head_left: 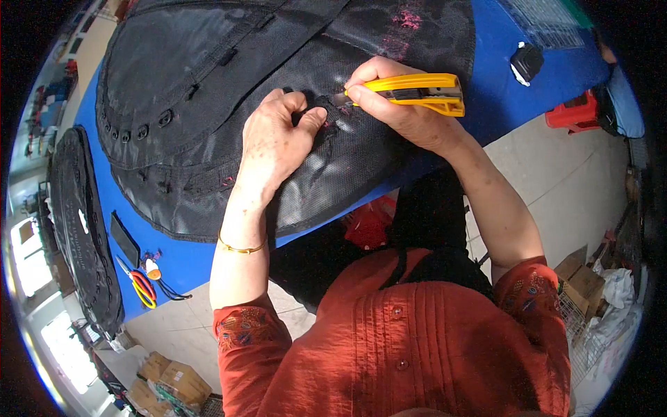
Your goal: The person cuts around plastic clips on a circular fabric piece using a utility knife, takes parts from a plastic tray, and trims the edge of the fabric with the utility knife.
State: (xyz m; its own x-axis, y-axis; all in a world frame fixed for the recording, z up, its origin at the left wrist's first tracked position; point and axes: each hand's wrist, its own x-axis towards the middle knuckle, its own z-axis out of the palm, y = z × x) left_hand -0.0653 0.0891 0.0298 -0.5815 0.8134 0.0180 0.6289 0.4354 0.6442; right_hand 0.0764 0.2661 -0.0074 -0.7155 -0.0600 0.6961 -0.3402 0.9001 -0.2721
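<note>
Yellow cutter (418, 82): just one, in right hand (408, 124).

Creased black fabric (215, 139) lies spread, pink-flecked, on the blue worktop (497, 83); above that worktop, a yellow utility knife (418, 83), blade out.

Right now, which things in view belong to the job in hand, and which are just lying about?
In use:
yellow utility knife, in the right hand
black fabric piece, under the left hand
blue table

Apparently lying about:
flat dark slab
red-and-yellow-handled tool
cardboard boxes
</note>
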